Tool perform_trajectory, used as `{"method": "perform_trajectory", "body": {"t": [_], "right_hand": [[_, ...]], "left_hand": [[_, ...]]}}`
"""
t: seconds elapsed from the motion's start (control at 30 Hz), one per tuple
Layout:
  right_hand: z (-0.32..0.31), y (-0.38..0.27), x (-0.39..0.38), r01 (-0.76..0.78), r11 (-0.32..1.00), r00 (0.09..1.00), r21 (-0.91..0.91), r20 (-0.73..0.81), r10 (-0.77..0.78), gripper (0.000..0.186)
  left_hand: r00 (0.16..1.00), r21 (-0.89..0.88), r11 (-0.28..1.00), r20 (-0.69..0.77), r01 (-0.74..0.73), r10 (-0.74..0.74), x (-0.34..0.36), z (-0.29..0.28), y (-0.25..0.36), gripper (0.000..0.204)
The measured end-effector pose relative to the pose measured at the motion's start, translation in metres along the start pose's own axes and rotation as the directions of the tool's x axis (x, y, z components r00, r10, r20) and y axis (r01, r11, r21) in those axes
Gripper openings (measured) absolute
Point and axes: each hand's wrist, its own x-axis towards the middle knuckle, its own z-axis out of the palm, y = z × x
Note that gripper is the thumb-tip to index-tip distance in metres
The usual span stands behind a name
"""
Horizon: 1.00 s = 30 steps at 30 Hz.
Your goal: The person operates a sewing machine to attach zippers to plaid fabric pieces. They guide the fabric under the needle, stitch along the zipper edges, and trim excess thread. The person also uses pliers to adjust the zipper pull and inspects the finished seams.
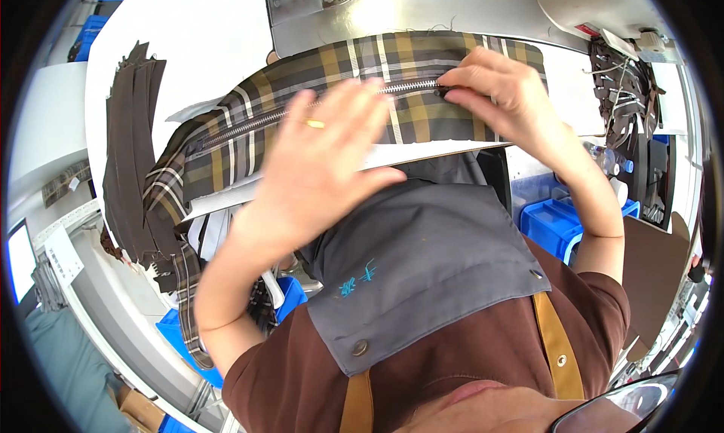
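Note:
A plaid cloth piece (422,52) in olive, black and white lies along the table edge in front of me. Across it runs a metal-toothed zipper (256,122) on dark tape. Thumb and fingers of my right hand (509,94) pinch the zipper near its right end, where a small dark part, perhaps the slider, shows. My left hand (320,154), slightly blurred, is spread over the middle of the zipper and hides part of it; whether it touches the cloth I cannot tell. Plaid cloth hangs off the table's left edge.
Dark cloth strips (132,154) drape over the left side of the white table (196,33). A metal machine bed (422,15) lies beyond the cloth. More dark strips (615,86) hang at the right, above a blue crate (550,226).

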Motion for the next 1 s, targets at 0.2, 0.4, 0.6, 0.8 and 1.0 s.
{"method": "perform_trajectory", "body": {"t": [0.2, 0.4, 0.6, 0.8, 1.0], "right_hand": [[0.005, -0.014, 0.007, 0.263, 0.890, 0.965, -0.371, 0.119, -0.235, 0.015], [0.007, 0.000, 0.011, 0.270, 0.921, 0.959, -0.279, 0.161, -0.233, 0.018], [-0.039, 0.032, -0.009, -0.396, 0.857, 0.909, 0.329, 0.006, 0.417, 0.007], [-0.037, 0.039, -0.021, -0.419, 0.361, 0.858, 0.833, 0.232, 0.458, 0.012], [-0.050, 0.055, -0.016, -0.287, 0.406, 0.879, 0.868, 0.071, 0.471, 0.023]], "left_hand": [[0.996, -0.024, 0.997, -0.048, 0.072, -0.073, 0.005, 0.052, 0.033, 0.083], [0.992, 0.035, 0.993, -0.060, 0.110, -0.108, 0.004, 0.060, 0.038, 0.088], [0.990, 0.036, 0.991, -0.069, 0.129, -0.126, 0.002, 0.062, 0.038, 0.087], [0.987, 0.016, 0.991, -0.093, 0.133, -0.131, 0.004, 0.062, 0.038, 0.083], [0.986, 0.044, 0.990, -0.101, 0.135, -0.130, 0.003, 0.061, 0.039, 0.078]]}}
